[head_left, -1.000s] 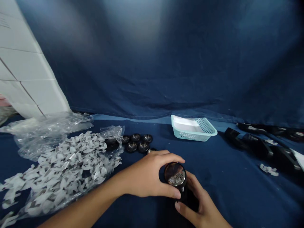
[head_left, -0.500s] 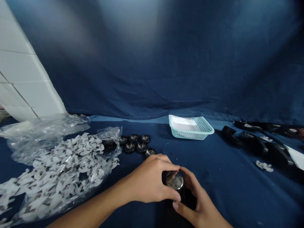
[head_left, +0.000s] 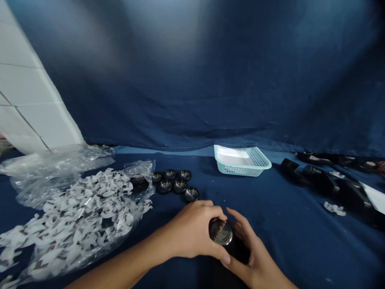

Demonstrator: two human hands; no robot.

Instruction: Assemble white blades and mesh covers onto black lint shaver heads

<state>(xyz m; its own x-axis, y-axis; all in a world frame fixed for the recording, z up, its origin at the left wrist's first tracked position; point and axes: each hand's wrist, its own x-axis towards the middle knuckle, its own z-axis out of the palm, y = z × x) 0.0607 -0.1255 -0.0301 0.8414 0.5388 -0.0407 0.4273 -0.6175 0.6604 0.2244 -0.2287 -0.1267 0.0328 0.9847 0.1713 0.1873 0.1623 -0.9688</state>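
Note:
A black cylindrical piece with a shiny perforated metal top stands low in front of me; its lower part is dark and partly hidden by my fingers. My left hand curls around the rim of that top, thumb in front and fingers behind. From the other side, my right hand wraps the black body, its thumb close to my left thumb. Just beyond my left hand lie several round black dished parts with a metallic sheen, one of them nearer than the others.
Many small whitish plastic pieces spill from a clear plastic bag on the left. A light-blue basket holding white paper stands at the back. Black housings and a white plastic piece lie right. A blue curtain hangs behind.
Both hands and the perforated piece have shifted slightly down and to the right. My left fingers have moved a little on the rim, and the thumbs are now closer together.

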